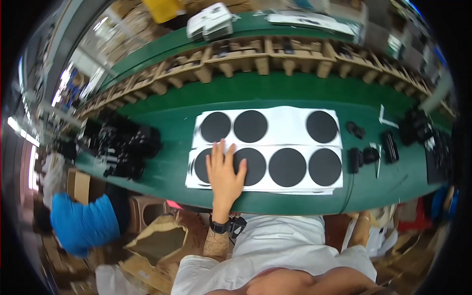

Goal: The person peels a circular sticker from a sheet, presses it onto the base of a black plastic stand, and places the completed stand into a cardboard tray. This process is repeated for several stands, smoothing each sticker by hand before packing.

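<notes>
Left grip (pixel 226 179): palm down over the lower of two white rectangular sheets bearing flat black discs. Fingers slightly spread, thumb set apart; no pinch visible.

The lower white sheet (pixel 269 188) lies under the left grip and runs mainly to its right. Long axis left-right, across the line of the forearm. The upper white sheet (pixel 287 114) lies just beyond the fingertips, parallel to it. Lower row: four black discs, one partly covered to the left of the fingers, the next by the thumb, two farther right. Upper row: three, with a bare white place between the second and third.

The left grip is the nearer hand. The bare right forearm (pixel 361 231) is well to its right, below the near edge of the green tabletop (pixel 275 202); state of the right grip cannot be told.

Containers: a row of brown cardboard compartment trays (pixel 264 66) stands beyond the sheets, ahead of the left grip; small dark pieces sit in some, kind unclear. An open brown paper sack (pixel 133 263) is behind and left of the grip, contents not distinguishable.
</notes>
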